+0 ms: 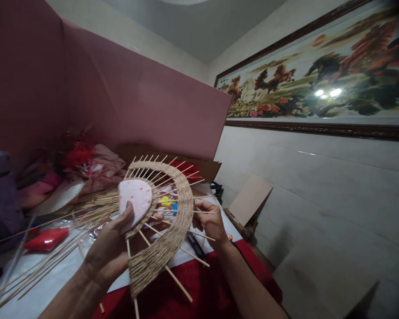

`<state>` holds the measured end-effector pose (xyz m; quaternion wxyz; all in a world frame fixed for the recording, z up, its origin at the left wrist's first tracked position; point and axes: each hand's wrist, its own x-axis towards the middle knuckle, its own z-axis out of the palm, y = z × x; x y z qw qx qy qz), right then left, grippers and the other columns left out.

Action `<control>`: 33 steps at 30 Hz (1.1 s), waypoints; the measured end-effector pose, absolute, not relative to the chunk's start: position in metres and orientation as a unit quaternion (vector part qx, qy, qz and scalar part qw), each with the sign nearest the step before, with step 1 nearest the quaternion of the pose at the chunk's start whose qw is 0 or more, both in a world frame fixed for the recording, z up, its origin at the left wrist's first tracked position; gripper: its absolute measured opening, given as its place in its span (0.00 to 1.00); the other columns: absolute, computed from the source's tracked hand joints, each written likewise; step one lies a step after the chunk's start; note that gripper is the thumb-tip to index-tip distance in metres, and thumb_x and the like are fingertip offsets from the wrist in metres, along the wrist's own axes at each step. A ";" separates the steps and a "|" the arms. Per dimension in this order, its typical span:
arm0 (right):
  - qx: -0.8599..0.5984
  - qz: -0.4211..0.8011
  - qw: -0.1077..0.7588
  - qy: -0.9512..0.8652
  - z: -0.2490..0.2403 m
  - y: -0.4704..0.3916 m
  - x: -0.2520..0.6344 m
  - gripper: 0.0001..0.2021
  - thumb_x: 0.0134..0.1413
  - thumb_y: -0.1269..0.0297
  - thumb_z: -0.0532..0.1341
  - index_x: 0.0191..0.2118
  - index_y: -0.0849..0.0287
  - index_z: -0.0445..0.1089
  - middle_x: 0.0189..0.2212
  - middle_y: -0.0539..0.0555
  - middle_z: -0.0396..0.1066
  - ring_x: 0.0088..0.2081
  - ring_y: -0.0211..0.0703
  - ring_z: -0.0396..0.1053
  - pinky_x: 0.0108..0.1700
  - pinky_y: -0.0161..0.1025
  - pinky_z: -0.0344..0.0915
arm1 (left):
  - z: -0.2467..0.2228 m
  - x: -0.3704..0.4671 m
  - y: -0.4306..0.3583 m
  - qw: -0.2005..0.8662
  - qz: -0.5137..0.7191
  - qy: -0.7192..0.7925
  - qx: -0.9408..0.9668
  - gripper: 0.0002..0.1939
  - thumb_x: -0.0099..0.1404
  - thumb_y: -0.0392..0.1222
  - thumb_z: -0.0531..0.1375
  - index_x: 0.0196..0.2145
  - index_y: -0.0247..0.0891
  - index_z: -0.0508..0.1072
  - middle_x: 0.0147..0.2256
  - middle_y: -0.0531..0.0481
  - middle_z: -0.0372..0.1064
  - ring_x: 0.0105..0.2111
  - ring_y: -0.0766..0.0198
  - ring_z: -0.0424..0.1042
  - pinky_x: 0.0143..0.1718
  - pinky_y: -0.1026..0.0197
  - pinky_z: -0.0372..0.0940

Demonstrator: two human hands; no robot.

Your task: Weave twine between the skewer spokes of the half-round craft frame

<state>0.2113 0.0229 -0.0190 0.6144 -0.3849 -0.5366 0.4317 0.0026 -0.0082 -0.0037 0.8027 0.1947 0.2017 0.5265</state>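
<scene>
Left hand [111, 246] clamping woven fan [183, 195] (thumb [129, 212] on dotted cloth [138, 195]), right hand [213, 221] at rim [190, 206] – grip unclear

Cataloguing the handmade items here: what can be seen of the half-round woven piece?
The half-round woven piece is held tilted above the white tabletop. Pale sticks radiate through a tan, cord-like outer band, tips protruding. Its inner panel is white with reddish spots. The left hand holds it there; the right hand is at its outer edge.
</scene>
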 end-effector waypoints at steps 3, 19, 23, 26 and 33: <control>-0.366 0.455 0.627 -0.515 -0.025 0.026 0.205 0.12 0.40 0.59 0.67 0.21 0.62 0.66 0.11 0.43 0.59 0.11 0.26 0.51 0.12 0.27 0.43 | -0.003 0.002 -0.008 0.796 0.535 0.204 0.195 0.16 0.64 0.42 0.54 0.46 0.33 0.71 0.30 0.39 0.77 0.35 0.46 0.76 0.38 0.45 0.71; -0.332 0.378 0.691 -0.520 -0.012 0.027 0.214 0.13 0.42 0.56 0.67 0.25 0.60 0.68 0.15 0.45 0.62 0.14 0.27 0.51 0.15 0.28 0.48 | -0.007 0.001 -0.004 0.807 0.483 0.270 0.206 0.16 0.60 0.45 0.57 0.28 0.27 0.75 0.20 0.36 0.73 0.22 0.47 0.74 0.29 0.43 0.71; -0.340 0.325 0.685 -0.557 -0.003 0.025 0.226 0.11 0.40 0.60 0.68 0.22 0.60 0.68 0.14 0.44 0.61 0.14 0.28 0.52 0.16 0.29 0.49 | -0.010 0.000 -0.004 0.807 0.471 0.279 0.221 0.15 0.59 0.45 0.58 0.26 0.27 0.74 0.22 0.34 0.74 0.24 0.46 0.75 0.29 0.42 0.71; -0.348 0.330 0.650 -0.590 0.008 0.020 0.239 0.08 0.41 0.63 0.67 0.23 0.60 0.70 0.14 0.45 0.64 0.14 0.28 0.54 0.16 0.29 0.50 | -0.010 -0.001 -0.004 0.796 0.471 0.288 0.247 0.14 0.59 0.43 0.59 0.29 0.26 0.74 0.25 0.33 0.74 0.25 0.46 0.75 0.28 0.43 0.71; -0.394 0.265 0.554 -0.684 0.016 0.006 0.267 0.05 0.47 0.63 0.63 0.29 0.59 0.73 0.17 0.49 0.69 0.15 0.33 0.62 0.16 0.31 0.56 | -0.009 0.001 -0.002 0.752 0.512 0.307 0.281 0.12 0.57 0.35 0.61 0.39 0.26 0.72 0.23 0.38 0.74 0.25 0.49 0.76 0.28 0.48 0.72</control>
